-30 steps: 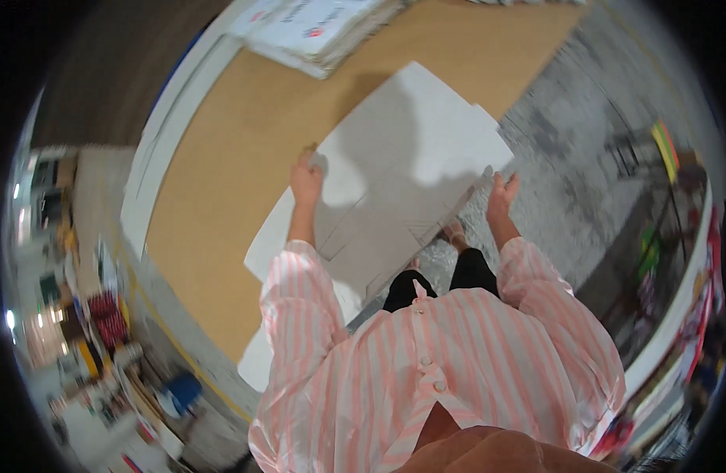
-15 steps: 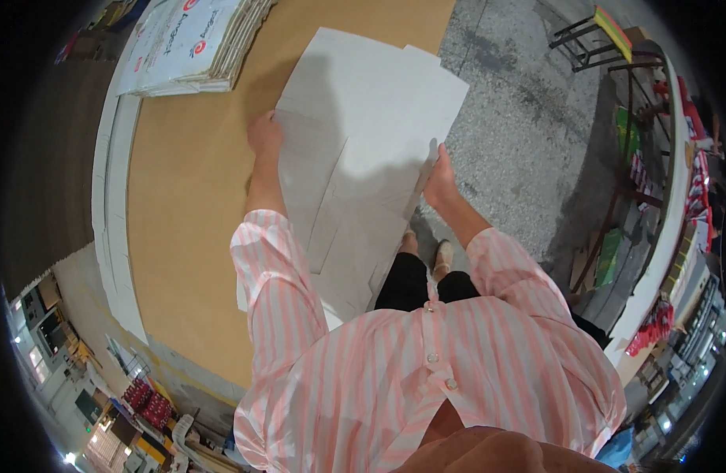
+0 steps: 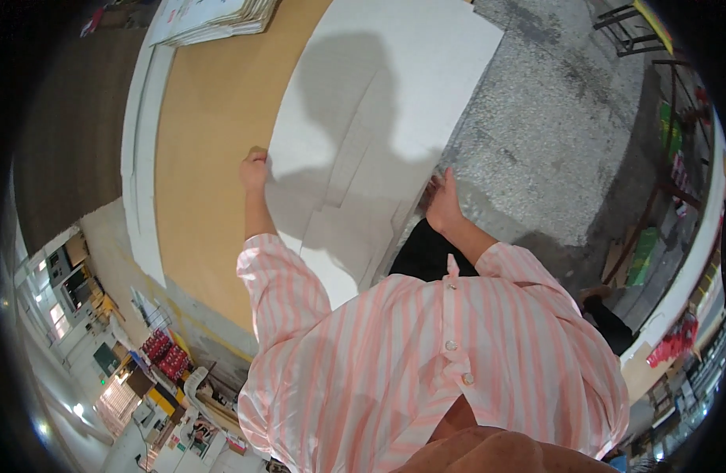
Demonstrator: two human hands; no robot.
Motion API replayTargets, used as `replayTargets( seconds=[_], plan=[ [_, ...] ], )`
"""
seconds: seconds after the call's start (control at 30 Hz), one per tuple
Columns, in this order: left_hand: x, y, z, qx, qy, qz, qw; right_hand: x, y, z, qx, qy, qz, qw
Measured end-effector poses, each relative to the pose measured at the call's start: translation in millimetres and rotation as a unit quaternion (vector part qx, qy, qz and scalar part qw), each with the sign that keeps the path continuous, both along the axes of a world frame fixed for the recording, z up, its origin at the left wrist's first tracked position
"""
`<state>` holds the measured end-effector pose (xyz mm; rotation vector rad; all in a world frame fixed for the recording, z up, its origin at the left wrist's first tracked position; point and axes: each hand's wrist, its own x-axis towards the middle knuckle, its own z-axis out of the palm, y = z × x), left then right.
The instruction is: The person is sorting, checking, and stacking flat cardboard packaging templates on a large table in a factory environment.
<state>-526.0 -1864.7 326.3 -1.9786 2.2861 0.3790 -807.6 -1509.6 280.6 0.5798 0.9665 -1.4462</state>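
A large white cardboard sheet (image 3: 426, 79) with cut and crease lines stretches away from my body, my shadow falling across it. My left hand (image 3: 255, 167) is closed at the sheet's left edge, above the brown tabletop. At the right edge, my right hand (image 3: 444, 203) grips the sheet with its thumb up and its fingers curled, partly hidden at the edge. The near end of the sheet reaches my striped shirt. Its far end runs to the top of the picture.
The brown tabletop (image 3: 205, 142) lies to the left, with a stack of folded white cardboard (image 3: 217, 24) at its far end. Speckled floor (image 3: 536, 142) is on the right. A metal-legged stool (image 3: 627, 31) stands far right, near a dark metal frame (image 3: 678, 189).
Both hands have come closer to my body. The sheet now looks larger, with its far end higher in the picture. The folded stack has shifted toward the top edge.
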Motion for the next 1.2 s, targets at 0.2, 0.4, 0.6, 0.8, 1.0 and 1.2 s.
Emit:
replayTargets(
  seconds=[0.2, 0.4, 0.6, 0.8, 1.0, 1.2],
  plan=[
    [-3.4, 35.5, 4.2, -0.058, 0.155, -0.011, 0.986, 16.2, -9.0, 30.4, -0.105, -0.025, -0.011, 0.994],
    [18.1, 91.1, -0.1, -0.303, 0.252, -0.141, 0.908, 57.1, 2.4, 18.5, -0.078, 0.05, 0.009, 0.996],
    [59.3, 190.1, 20.1, 0.28, 0.286, -0.041, 0.915, 77.8, 25.0, 21.4, 0.004, 0.091, 0.025, 0.995],
    [46.4, 234.9, 35.2, 0.093, 0.215, -0.146, 0.961, 131.1, 13.5, 15.1, -0.071, 0.185, -0.067, 0.978],
    [48.8, 240.6, 23.5, 0.04, 0.147, -0.133, 0.979, 140.5, 4.9, 34.9, -0.042, 0.132, -0.095, 0.986],
    [55.7, 241.6, 9.5, 0.063, 0.169, -0.106, 0.978, 143.2, 18.2, 70.8, -0.07, 0.139, -0.051, 0.986]
  ],
)
